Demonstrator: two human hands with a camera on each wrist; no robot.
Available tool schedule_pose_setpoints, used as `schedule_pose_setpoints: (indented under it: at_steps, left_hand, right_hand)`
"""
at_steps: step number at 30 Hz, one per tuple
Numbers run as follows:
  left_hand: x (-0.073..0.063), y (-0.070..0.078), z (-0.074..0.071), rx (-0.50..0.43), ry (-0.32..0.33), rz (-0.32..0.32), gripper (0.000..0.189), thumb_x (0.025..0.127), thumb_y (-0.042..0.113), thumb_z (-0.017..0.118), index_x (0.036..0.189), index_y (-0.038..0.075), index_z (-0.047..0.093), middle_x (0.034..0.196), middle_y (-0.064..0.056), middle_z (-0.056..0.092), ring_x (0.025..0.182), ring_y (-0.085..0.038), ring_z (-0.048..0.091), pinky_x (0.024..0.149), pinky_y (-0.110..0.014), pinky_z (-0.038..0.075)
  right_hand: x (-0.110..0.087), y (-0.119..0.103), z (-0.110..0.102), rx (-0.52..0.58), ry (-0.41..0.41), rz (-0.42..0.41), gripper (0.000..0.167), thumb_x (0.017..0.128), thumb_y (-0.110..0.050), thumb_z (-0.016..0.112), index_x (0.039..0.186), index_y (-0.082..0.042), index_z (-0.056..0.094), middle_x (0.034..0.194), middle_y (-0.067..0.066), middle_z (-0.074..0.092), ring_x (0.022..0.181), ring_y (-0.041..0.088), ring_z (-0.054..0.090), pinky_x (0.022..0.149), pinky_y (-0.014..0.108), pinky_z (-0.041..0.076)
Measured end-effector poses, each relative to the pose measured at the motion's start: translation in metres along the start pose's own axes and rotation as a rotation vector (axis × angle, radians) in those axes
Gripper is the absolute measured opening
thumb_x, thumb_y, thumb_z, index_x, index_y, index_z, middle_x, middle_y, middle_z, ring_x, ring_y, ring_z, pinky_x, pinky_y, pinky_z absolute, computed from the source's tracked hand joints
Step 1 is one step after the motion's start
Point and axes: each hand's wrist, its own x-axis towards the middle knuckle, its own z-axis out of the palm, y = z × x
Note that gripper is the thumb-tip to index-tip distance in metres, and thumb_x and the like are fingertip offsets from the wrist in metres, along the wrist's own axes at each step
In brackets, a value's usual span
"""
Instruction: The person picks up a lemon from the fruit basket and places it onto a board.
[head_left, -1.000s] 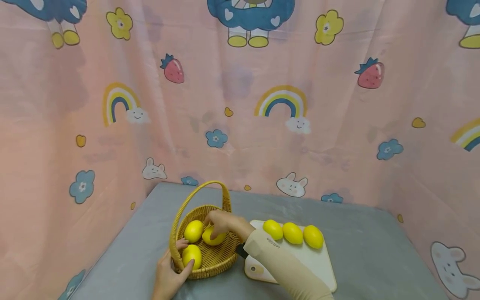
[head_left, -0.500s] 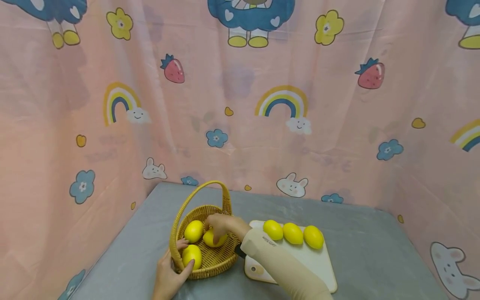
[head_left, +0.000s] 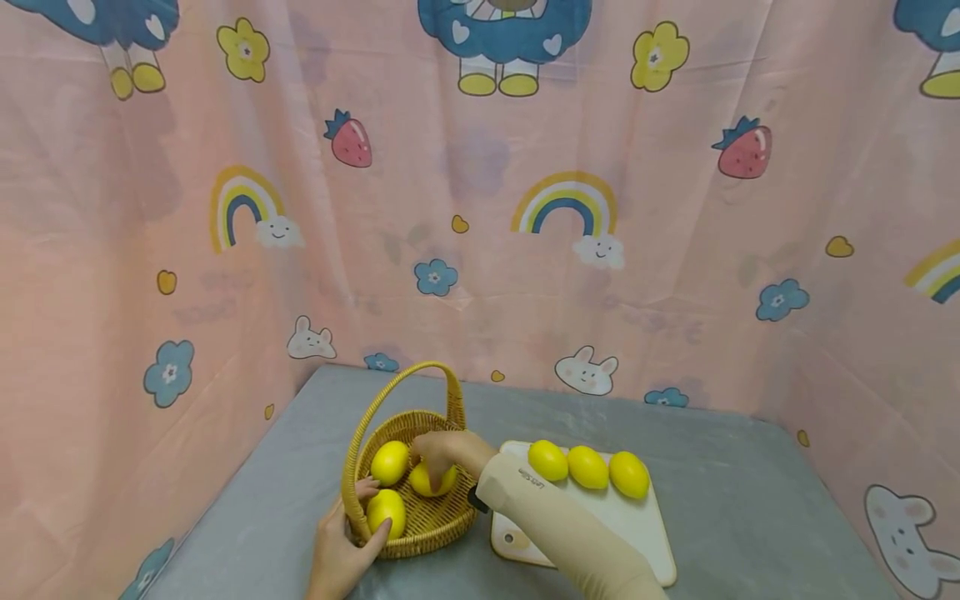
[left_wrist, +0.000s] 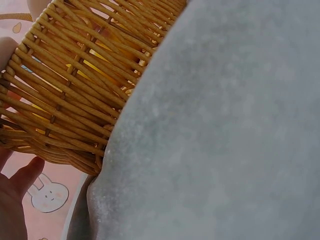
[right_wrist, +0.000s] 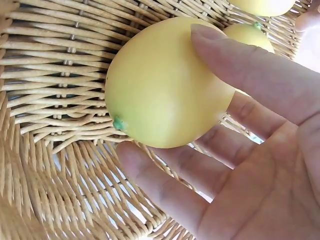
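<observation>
The tabletop (head_left: 735, 508) is carrying the basket (head_left: 435, 537), whose rim the left grip (head_left: 345, 542) is clasping, while inside it the right grip (head_left: 446, 450) is pinching a lemon (right_wrist: 155, 85) between thumb and fingers. That lemon is sitting slightly closer to the basket's near rim than a second ago, apparently meaning its position is being adjusted there. On the sleeve (head_left: 573, 529) beside the basket, lettering (head_left: 531, 478) is showing what looks like "Let'sSlim".
</observation>
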Motion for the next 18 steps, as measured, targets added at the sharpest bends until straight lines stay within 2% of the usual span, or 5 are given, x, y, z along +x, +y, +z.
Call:
schedule_pose_setpoints:
  at_steps: [7, 12, 18]
  left_hand:
    - [-0.002, 0.004, 0.003, -0.008, -0.009, -0.003, 0.041, 0.073, -0.003, 0.086, 0.109, 0.002, 0.066, 0.116, -0.018, 0.067, 0.111, -0.026, 0.063, 0.099, -0.009, 0.042]
    - [-0.002, 0.005, 0.004, -0.004, -0.010, -0.024, 0.041, 0.073, -0.002, 0.086, 0.109, 0.003, 0.067, 0.117, -0.015, 0.067, 0.109, -0.028, 0.063, 0.098, -0.009, 0.043]
    - [-0.001, 0.002, 0.002, 0.010, -0.001, -0.041, 0.040, 0.073, -0.004, 0.085, 0.108, 0.000, 0.067, 0.116, -0.014, 0.068, 0.110, -0.031, 0.063, 0.098, -0.009, 0.043]
  right_hand:
    - [-0.002, 0.004, 0.003, 0.024, 0.011, -0.017, 0.051, 0.081, -0.012, 0.084, 0.129, -0.017, 0.065, 0.124, -0.004, 0.061, 0.116, 0.013, 0.057, 0.094, 0.026, 0.051]
    - [-0.004, 0.009, 0.001, 0.081, 0.044, -0.099, 0.047, 0.080, -0.012, 0.085, 0.124, -0.015, 0.069, 0.120, -0.004, 0.064, 0.112, 0.012, 0.058, 0.092, 0.025, 0.051]
    - [-0.015, 0.017, -0.010, 0.134, 0.062, -0.182, 0.050, 0.082, -0.013, 0.083, 0.128, -0.009, 0.067, 0.123, 0.000, 0.064, 0.110, 0.013, 0.059, 0.087, 0.023, 0.053]
